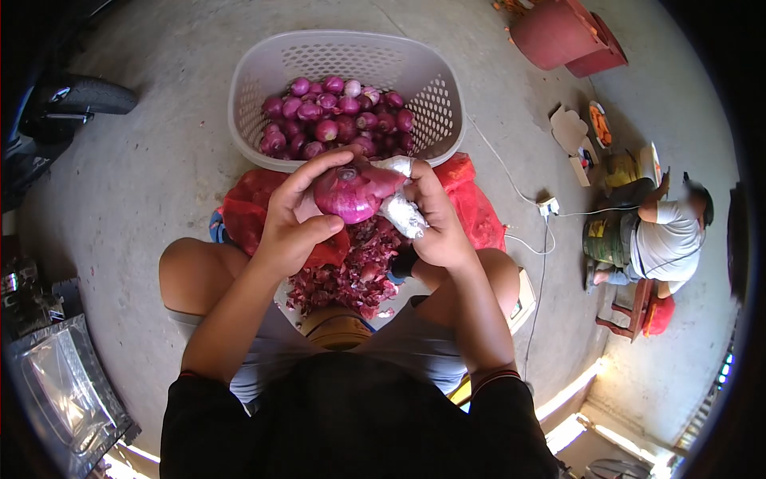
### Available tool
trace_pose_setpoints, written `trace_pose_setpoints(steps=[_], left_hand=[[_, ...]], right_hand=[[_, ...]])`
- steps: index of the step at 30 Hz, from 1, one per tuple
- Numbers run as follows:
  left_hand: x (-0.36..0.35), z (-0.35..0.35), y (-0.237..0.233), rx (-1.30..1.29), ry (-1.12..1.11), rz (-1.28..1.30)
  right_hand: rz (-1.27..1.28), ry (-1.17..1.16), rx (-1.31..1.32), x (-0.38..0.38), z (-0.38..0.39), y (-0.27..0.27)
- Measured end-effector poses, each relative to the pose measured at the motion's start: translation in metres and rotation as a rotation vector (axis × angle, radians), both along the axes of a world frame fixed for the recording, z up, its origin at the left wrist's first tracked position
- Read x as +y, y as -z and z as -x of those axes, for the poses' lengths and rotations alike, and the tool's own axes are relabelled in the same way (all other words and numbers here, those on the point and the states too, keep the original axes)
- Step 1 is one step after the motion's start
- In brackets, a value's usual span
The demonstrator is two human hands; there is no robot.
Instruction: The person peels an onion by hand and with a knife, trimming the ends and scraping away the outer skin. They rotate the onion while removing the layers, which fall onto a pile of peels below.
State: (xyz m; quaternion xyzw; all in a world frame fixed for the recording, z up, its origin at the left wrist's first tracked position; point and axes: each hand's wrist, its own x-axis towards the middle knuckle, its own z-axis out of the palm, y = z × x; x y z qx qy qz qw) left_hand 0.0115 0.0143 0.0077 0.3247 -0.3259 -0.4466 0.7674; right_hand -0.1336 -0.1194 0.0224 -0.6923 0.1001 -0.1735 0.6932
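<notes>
A large red onion (351,195) is held up in front of me, its pointed end towards the right. My left hand (289,222) is closed around its left side, with fingers above and thumb below. At the pointed end my right hand (441,222) pinches the onion; crumpled whitish wrapping (403,214) covers its thumb and forefinger. Whether a small tool sits in that grip is hidden. Below both hands lies a heap of torn onion skins (347,275), with red mesh sacks (469,191) around it. Beyond them a grey plastic basket (347,41) holds several red onions (327,116).
Between my knees stands a yellowish container (335,327). A white cable with a power socket (548,207) runs across the floor on the right. Farther right, a person (669,239) sits on a stool. Red tubs (554,32) stand at the back right, a motorcycle wheel (96,94) at the left.
</notes>
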Motion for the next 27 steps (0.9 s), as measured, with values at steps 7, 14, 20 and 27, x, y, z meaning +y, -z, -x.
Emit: trace_pose_setpoints(steps=[7, 14, 20, 27], left_hand=[[-0.002, 0.007, -0.012, 0.388, 0.002, -0.009], [-0.001, 0.006, -0.01, 0.359, -0.021, -0.061], [-0.001, 0.003, -0.009, 0.34, -0.02, -0.159], [-0.002, 0.008, -0.007, 0.117, 0.011, -0.211]], right_hand=[[-0.06, 0.101, 0.022, 0.007, -0.004, -0.001], [0.244, 0.134, 0.018, 0.002, 0.001, 0.006], [0.731, 0.113, -0.064, -0.002, 0.003, 0.002], [0.802, 0.045, 0.028, -0.005, 0.006, -0.006]])
